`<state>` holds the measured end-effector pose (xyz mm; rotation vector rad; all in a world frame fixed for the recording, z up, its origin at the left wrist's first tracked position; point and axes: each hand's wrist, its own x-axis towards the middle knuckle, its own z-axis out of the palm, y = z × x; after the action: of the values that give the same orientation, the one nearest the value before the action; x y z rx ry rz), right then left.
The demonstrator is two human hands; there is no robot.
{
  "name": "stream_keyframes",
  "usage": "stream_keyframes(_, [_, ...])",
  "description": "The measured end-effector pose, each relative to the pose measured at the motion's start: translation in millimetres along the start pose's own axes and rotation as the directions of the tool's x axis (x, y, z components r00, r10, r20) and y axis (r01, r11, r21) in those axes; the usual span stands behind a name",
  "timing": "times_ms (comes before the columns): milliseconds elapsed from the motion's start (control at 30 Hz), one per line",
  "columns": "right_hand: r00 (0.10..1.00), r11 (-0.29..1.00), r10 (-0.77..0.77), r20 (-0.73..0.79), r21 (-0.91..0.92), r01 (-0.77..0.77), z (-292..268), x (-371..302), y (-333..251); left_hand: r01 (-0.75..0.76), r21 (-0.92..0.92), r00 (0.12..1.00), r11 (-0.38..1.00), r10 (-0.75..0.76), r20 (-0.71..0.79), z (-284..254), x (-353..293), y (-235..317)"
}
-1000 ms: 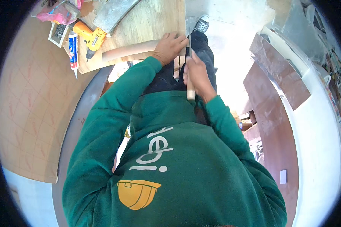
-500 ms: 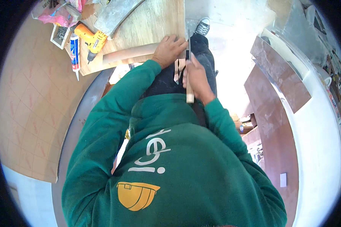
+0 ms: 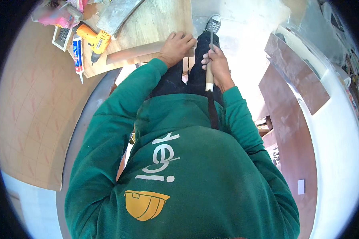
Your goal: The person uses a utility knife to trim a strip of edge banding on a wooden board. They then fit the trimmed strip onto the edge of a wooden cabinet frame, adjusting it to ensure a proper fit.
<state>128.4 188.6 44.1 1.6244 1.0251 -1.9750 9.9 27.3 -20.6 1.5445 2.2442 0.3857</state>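
Counter (image 3: 163,24): brown strip (image 3: 135,52) along its near edge;
Yellow drill (image 3: 95,43), tube (image 3: 77,55): left of the strip;
Grey slab (image 3: 117,16): beyond the strip;
Left hand (image 3: 176,49): palm down over the strip's right end; grip's closure cannot be told;
Right hand (image 3: 219,67): right of the strip; grip closed round a wooden-handled tool (image 3: 209,79), metal end forward.

From afar I see a yellow drill (image 3: 95,41), brown strip (image 3: 135,52) to its right, blue-white-red tube (image 3: 77,55) to its left.

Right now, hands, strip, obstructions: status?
Left hand on strip. Right hand holding wood-handled tool, apart from strip. Drill left, clear of strip.
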Motion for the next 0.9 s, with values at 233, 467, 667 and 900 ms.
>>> stream_keyframes(233, [0.993, 0.995, -0.036, 0.115, -0.088, 0.047, 28, -23, 2, 0.007, -0.051, 1.000, 0.999, -0.007, -0.005, -4, 1, -1])
stream_keyframes(467, [0.996, 0.998, 0.062, 0.066, -0.030, -0.060, 41, -38, 1, 0.004, -0.073, 0.998, 0.997, -0.009, -0.061, 1, -4, 0])
stream_keyframes(667, [0.990, 0.998, 0.050, 0.136, 0.018, -0.053, 39, -19, 1, 0.018, -0.063, 0.999, 0.998, -0.020, -0.026, 2, -2, -2])
stream_keyframes(900, [0.993, 0.997, 0.070, 0.097, -0.031, -0.067, 44, -34, -7, 0.001, -0.071, 0.994, 0.997, -0.008, -0.108, 2, -1, -1])
